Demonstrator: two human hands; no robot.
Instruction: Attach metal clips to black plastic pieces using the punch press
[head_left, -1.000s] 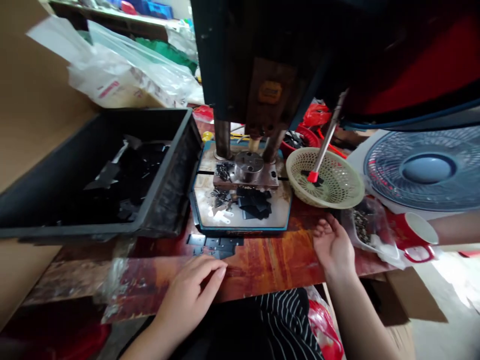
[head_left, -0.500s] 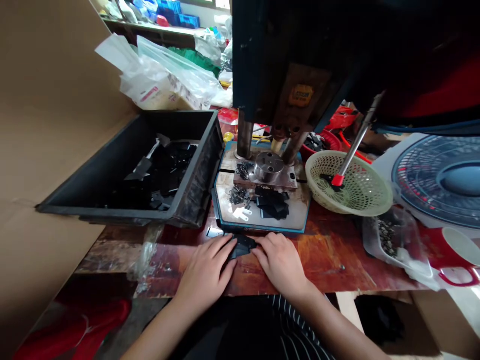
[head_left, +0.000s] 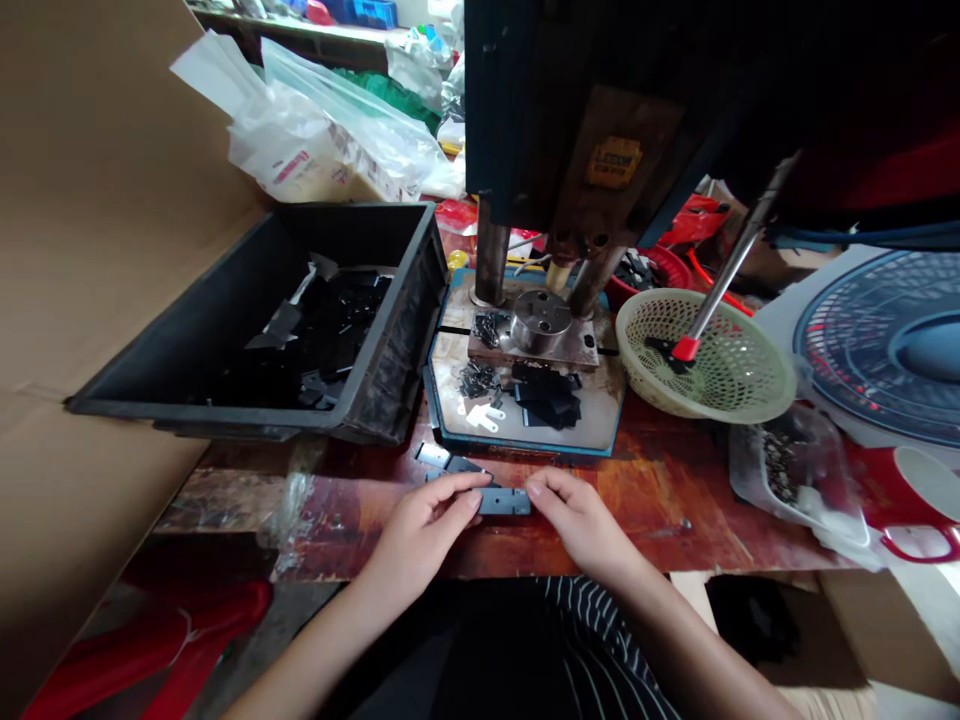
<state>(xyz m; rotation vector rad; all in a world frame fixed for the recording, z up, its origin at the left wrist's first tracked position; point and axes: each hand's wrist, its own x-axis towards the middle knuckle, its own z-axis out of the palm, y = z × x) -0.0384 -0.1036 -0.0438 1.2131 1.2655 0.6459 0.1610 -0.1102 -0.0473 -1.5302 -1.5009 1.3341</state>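
A flat dark rectangular plate (head_left: 504,501) with small holes and notches is held just above the table edge. My left hand (head_left: 430,520) pinches its left end between thumb and fingers. At the plate's other end, my right hand (head_left: 574,510) has its thumb and forefinger closed on the corner. More dark plates (head_left: 459,465) lie on the table behind my left fingers, partly covered by them. Beyond is the press bed (head_left: 495,432), bearing a pile of black plates (head_left: 549,400), small metal bits (head_left: 480,380) and white forked pieces (head_left: 486,416).
The press's round steel die (head_left: 540,318) stands between two posts. A black bin (head_left: 390,400) of dark parts is at left. On the right are a pale basket (head_left: 757,390), a press lever (head_left: 731,275), a clear tub (head_left: 795,480), a red mug (head_left: 892,490) and a fan (head_left: 885,350).
Both hands were over the plates on the table; now one plate is lifted off toward me and held between them. The camera view has shifted slightly.
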